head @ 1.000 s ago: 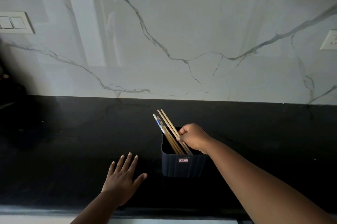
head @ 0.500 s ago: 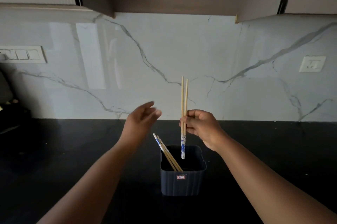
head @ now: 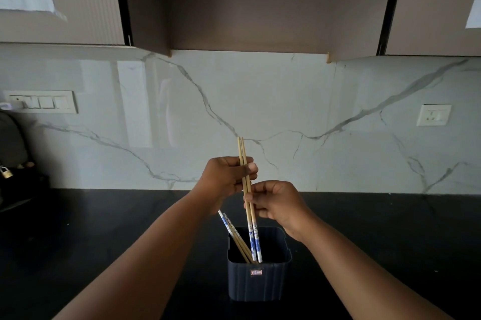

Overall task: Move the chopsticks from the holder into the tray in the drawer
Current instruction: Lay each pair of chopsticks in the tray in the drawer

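1. Both my forearms reach forward over the black counter [head: 104,228], meeting in front of the marble backsplash [head: 286,101].
2. Below my grip stands the dark holder [head: 259,280], with two more chopsticks [head: 235,237] leaning left inside.
3. My left hand [head: 226,177] pinches the lifted pair of chopsticks [head: 247,189] high up, thumb across them.
4. My right hand [head: 278,202] grips the same pair lower down; their blue-patterned ends hang at the holder's mouth.

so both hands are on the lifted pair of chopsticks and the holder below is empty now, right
Not quite. Both the left hand and the right hand do grip the lifted pair of chopsticks, but the holder is not empty: the head view shows more chopsticks leaning inside it.
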`<state>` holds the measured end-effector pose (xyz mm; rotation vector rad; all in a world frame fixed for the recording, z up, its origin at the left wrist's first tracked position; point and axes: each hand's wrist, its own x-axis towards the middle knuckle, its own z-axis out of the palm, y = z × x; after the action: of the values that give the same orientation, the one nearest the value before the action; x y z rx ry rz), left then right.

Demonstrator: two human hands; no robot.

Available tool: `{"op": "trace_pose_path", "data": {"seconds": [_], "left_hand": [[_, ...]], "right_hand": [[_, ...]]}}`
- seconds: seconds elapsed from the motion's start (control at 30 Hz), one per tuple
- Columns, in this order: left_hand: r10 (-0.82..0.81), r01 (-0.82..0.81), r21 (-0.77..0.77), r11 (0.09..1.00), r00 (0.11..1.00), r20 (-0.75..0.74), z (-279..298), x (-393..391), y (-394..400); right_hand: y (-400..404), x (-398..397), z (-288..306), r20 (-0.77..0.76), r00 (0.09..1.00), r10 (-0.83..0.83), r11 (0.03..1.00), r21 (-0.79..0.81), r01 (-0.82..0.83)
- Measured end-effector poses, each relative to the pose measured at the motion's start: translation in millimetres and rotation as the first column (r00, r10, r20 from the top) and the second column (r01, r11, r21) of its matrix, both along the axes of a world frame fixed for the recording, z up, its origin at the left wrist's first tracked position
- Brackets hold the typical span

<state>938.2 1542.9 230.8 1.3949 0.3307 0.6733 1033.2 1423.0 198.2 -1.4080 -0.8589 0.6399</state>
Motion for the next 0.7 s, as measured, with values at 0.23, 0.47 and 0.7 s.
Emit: {"op": "trace_pose_path", "data": {"seconds": [0.23, 0.47, 0.7], "left_hand": [[-0.004, 0.004, -0.001, 1.000, 0.998, -0.058, -1, 2, -4], [-0.018, 0.020, 0.023, 1.000, 0.996, -0.087, -3, 2, -12], [0.020, 0.141, 0.573, 0.807, 0.964, -0.266, -36, -18, 4]], "right_hand": [[-5, 2, -3, -0.008, 1.000, -0.002, 0.999, -0.033, 0.002], [-10, 4, -6, -0.051, 0.998, 0.033, 0.994, -0.100, -0.038], [-21, -3, -25, 0.040, 0.997, 0.072, 0.982, -0.175, -0.064]]}}
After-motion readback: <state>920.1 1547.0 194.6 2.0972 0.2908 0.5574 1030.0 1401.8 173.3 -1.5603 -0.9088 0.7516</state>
